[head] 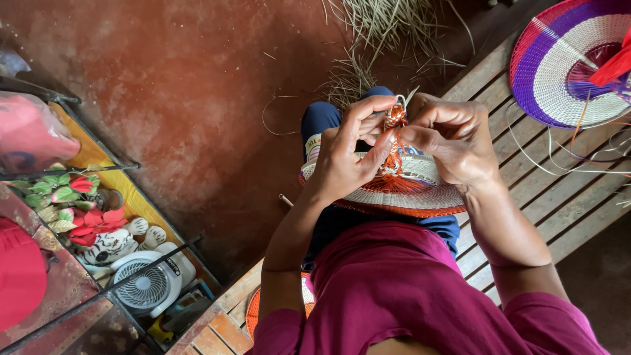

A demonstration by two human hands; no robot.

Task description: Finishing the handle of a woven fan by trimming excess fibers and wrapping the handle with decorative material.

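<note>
Between our fingertips sits the orange-wrapped handle knot [395, 118] of a round woven fan in white straw with an orange rim [420, 190], which rests on our lap. Our left hand [348, 154] pinches the binding from the near side, thumb and forefinger clenched on it; our right hand [453, 141] curls over the top, fingers closed on the same wrap. To do this well, we judge, both pinches must keep the strands taut and the turns lying close together. Outward, a slatted wooden bench [559, 197] carries a finished purple, pink and white woven fan [559, 66]. Loose dry straw [374, 39] litters the red floor ahead; a small white electric fan [148, 286] stands well apart. Stray strands beside our right arm could snag.
</note>
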